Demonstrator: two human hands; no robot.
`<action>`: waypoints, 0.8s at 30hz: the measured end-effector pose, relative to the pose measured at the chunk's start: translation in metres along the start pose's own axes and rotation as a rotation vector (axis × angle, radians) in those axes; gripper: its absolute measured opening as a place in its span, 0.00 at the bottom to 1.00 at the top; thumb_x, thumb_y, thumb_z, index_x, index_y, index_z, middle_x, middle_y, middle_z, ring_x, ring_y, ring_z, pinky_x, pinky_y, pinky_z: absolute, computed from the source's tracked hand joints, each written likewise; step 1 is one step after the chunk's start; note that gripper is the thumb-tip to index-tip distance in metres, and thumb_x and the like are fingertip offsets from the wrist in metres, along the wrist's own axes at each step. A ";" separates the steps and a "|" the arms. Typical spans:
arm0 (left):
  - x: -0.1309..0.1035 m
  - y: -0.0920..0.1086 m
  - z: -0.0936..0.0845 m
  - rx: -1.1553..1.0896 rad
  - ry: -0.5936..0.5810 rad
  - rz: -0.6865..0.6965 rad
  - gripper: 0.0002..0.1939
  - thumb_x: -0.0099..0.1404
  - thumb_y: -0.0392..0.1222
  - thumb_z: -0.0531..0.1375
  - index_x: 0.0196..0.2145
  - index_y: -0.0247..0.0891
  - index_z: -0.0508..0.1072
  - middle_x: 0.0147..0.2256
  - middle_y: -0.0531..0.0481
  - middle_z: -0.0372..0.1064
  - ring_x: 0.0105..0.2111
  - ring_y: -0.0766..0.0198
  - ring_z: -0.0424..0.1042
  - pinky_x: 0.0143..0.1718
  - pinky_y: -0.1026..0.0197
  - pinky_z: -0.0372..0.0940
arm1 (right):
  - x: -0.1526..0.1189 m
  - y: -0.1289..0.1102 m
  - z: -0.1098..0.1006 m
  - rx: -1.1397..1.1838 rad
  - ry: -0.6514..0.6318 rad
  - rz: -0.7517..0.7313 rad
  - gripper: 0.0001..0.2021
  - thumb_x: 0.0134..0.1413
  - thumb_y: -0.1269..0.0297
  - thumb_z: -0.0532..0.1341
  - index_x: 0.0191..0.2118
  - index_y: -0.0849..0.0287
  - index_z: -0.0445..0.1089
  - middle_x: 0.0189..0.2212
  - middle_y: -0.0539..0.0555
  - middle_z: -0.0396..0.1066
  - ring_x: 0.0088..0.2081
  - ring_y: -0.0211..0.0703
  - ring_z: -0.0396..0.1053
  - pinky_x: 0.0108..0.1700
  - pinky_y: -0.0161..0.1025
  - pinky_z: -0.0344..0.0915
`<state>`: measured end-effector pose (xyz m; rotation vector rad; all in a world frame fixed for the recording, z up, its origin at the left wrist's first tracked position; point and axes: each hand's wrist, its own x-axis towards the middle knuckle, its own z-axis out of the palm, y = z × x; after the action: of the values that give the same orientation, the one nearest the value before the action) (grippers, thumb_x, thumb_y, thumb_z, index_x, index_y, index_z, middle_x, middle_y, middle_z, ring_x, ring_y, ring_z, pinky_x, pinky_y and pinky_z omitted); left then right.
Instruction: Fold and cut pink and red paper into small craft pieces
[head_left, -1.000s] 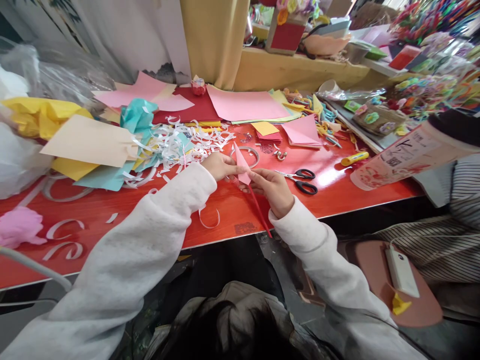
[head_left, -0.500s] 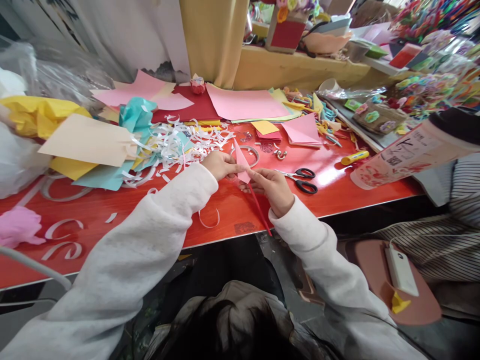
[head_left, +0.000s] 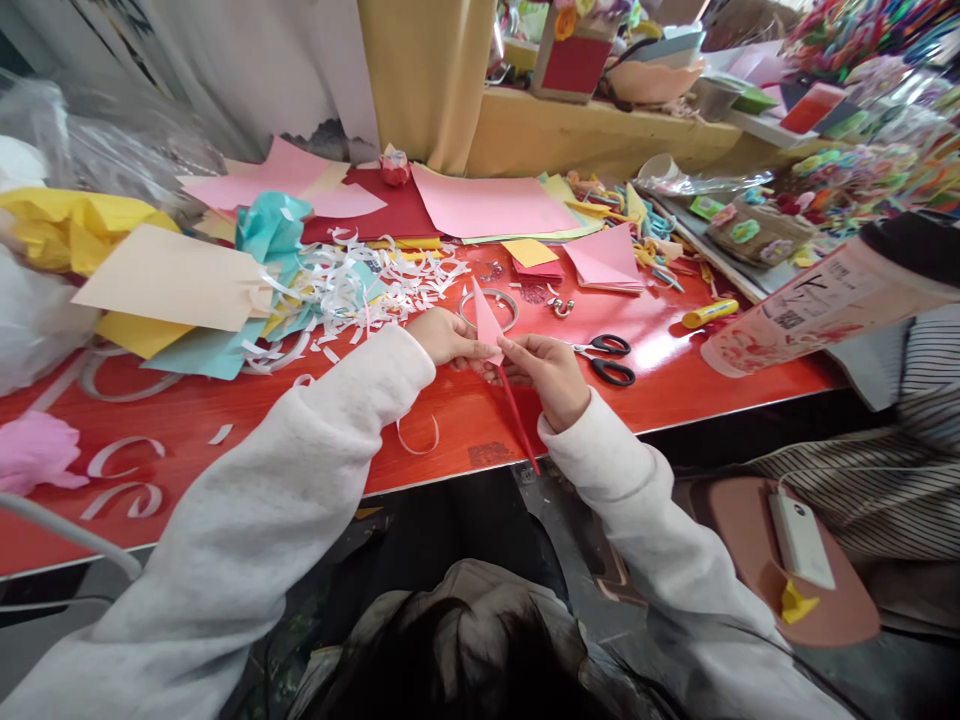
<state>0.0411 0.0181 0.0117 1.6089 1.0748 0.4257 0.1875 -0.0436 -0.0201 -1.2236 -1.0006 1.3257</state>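
Head view: the left grip (head_left: 448, 338) and right grip (head_left: 553, 375) are clamped together on the pink paper (head_left: 487, 322), above the counter (head_left: 671, 378). It is already folded to a narrow point — how much shaping remains cannot be told. Below the grips, a red strip (head_left: 519, 420) slants toward the counter's edge, perhaps joined to the paper; the grips hide that meeting. Right of the right grip, the scissors (head_left: 611, 346) show their blades only partly.
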 end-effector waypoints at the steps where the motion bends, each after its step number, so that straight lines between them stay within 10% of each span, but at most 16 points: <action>1: 0.000 0.000 0.000 0.008 0.001 -0.005 0.10 0.49 0.38 0.64 0.15 0.34 0.70 0.16 0.54 0.68 0.16 0.72 0.62 0.23 0.67 0.58 | 0.000 0.000 0.000 -0.009 -0.005 0.001 0.15 0.37 0.54 0.67 0.24 0.61 0.66 0.19 0.51 0.71 0.21 0.37 0.71 0.25 0.33 0.68; 15: 0.006 -0.005 -0.004 -0.250 0.138 0.025 0.14 0.43 0.46 0.68 0.21 0.31 0.72 0.19 0.52 0.66 0.21 0.71 0.63 0.28 0.64 0.61 | -0.003 -0.003 0.004 -0.040 -0.023 0.034 0.13 0.37 0.57 0.67 0.25 0.60 0.67 0.19 0.49 0.70 0.21 0.35 0.70 0.23 0.29 0.65; 24: 0.001 -0.001 -0.003 -0.358 0.007 0.163 0.15 0.50 0.49 0.64 0.28 0.33 0.72 0.25 0.50 0.68 0.25 0.70 0.66 0.26 0.66 0.59 | -0.003 -0.004 -0.005 0.124 -0.263 0.117 0.14 0.41 0.54 0.65 0.28 0.62 0.70 0.21 0.51 0.73 0.22 0.33 0.70 0.27 0.29 0.69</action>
<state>0.0395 0.0205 0.0117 1.3781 0.8202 0.6913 0.1930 -0.0464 -0.0161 -1.0451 -1.0241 1.6480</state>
